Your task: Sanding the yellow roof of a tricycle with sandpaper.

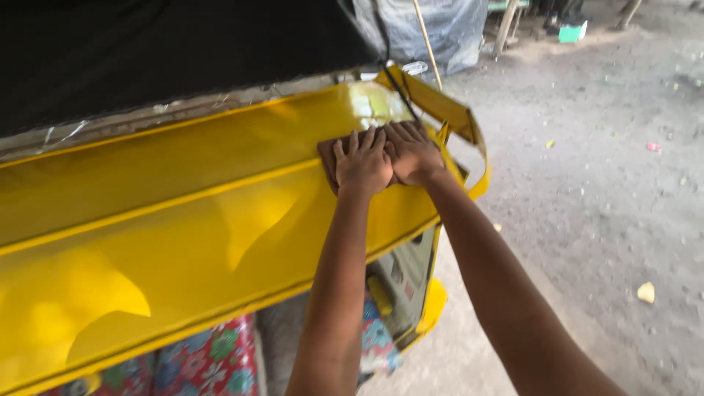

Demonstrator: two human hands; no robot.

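Note:
A glossy yellow vehicle body panel runs across the view from lower left to upper right. Both my hands lie flat on its upper right part, side by side. My left hand and my right hand press down on a brown sheet like sandpaper or cloth, which shows mostly at the left of my left hand. A pale dull patch on the panel lies just beyond my fingertips.
A black cover sits above the panel. Flowered red and blue fabric shows below it. To the right is grey dirt ground with scraps of litter. A wooden stick and a grey tarpaulin stand at the back.

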